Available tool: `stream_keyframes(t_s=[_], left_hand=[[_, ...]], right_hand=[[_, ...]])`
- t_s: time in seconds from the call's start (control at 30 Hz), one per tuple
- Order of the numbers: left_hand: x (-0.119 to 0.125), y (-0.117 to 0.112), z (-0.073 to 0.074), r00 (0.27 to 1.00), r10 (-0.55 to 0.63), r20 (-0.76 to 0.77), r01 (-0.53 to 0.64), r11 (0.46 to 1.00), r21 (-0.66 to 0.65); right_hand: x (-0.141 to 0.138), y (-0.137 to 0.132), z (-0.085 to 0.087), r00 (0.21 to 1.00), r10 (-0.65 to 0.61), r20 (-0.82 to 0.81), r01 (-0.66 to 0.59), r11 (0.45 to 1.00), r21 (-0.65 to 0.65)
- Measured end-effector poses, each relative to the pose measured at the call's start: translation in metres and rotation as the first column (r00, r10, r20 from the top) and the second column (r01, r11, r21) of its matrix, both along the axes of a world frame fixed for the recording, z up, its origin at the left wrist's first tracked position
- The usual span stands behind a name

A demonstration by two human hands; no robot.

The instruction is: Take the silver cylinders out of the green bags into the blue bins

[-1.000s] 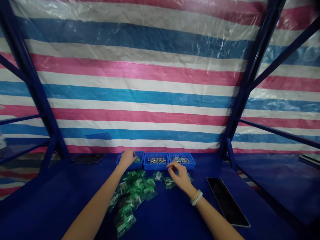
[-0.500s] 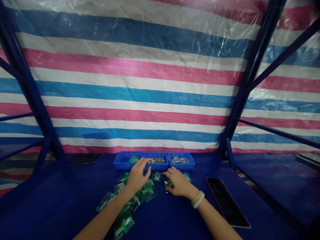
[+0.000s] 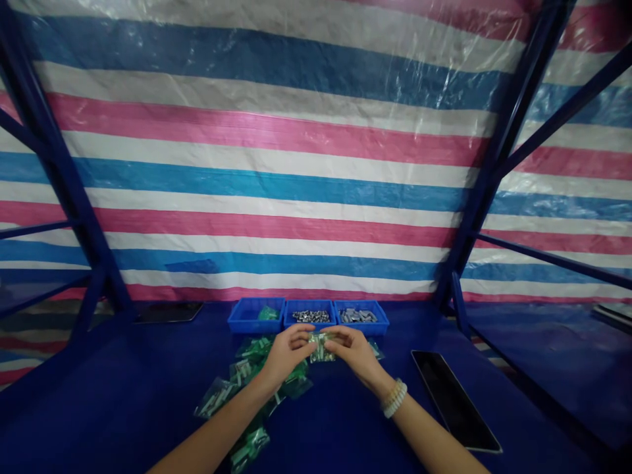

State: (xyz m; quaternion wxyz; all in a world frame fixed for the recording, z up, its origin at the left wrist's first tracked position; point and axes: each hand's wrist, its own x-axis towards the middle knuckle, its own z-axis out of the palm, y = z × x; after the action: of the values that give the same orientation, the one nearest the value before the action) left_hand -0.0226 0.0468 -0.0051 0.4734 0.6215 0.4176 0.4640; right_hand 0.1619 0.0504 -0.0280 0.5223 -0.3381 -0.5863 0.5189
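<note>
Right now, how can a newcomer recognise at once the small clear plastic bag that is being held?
Below the striped plastic sheet, a dark blue table bears three blue plastic bins. Just nearer than the middle one, the left hand and right hand hold the small clear plastic bag. Similar plastic bags heaped at left lie on the table; only this one is between two hands.

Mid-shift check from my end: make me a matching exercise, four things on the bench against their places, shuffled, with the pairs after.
Things
1. bracelet
2. black tablet
3. shiny metal parts
4. small clear packet

Places
A. in the middle blue bin
B. between the left hand and right hand
C. right of the right forearm
D. around the right wrist

Pairs: 1-D, 2-C, 3-A, 4-B
</note>
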Motion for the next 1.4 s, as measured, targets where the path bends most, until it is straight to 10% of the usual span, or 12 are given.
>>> stream_keyframes(t_s=[0.17, 0.23, 0.37, 0.5, 0.63, 0.83, 0.93, 1.03, 1.2, 1.4], left_hand=[[-0.002, -0.002, 0.002, 0.989, 0.118, -0.092, -0.082, 0.941, 0.327], [-0.005, -0.006, 0.004, 0.965, 0.161, -0.206, -0.005, 0.798, 0.602], [-0.015, -0.010, 0.006, 0.871, 0.302, -0.388, 0.283, 0.337, 0.898], [-0.020, -0.008, 0.003, 0.858, 0.407, -0.314, 0.254, 0.196, 0.947], [-0.016, -0.010, 0.003, 0.879, 0.361, -0.311, 0.211, 0.290, 0.933], [0.001, -0.018, 0.004, 0.974, 0.167, -0.153, -0.053, 0.824, 0.564], [0.000, -0.008, 0.001, 0.991, 0.130, -0.034, -0.115, 0.952, 0.284], [-0.019, 0.016, 0.002, 0.970, 0.245, -0.004, -0.238, 0.947, 0.216], [-0.079, 0.061, 0.005, 0.785, 0.612, -0.098, -0.537, 0.750, 0.387], [-0.104, 0.076, -0.006, 0.733, 0.601, -0.319, -0.416, 0.766, 0.490]], right_hand=[[0.003, -0.002, 0.005, 0.984, -0.128, 0.125, 0.088, 0.955, 0.285], [0.007, -0.005, 0.010, 0.935, -0.271, 0.231, 0.101, 0.824, 0.557], [0.016, -0.012, 0.018, 0.825, -0.498, 0.267, 0.015, 0.492, 0.870], [0.021, -0.015, 0.018, 0.776, -0.582, 0.243, -0.007, 0.378, 0.926], [0.019, -0.017, 0.019, 0.807, -0.524, 0.274, -0.012, 0.448, 0.894], [0.005, -0.019, 0.017, 0.902, -0.341, 0.266, 0.108, 0.773, 0.625], [-0.001, -0.019, 0.012, 0.935, -0.231, 0.270, 0.071, 0.865, 0.497], [-0.004, -0.017, 0.005, 0.950, -0.174, 0.258, 0.044, 0.895, 0.443], [-0.005, -0.013, -0.005, 0.943, -0.214, 0.253, 0.093, 0.903, 0.419], [-0.008, -0.009, -0.014, 0.926, -0.223, 0.304, 0.083, 0.907, 0.412]])
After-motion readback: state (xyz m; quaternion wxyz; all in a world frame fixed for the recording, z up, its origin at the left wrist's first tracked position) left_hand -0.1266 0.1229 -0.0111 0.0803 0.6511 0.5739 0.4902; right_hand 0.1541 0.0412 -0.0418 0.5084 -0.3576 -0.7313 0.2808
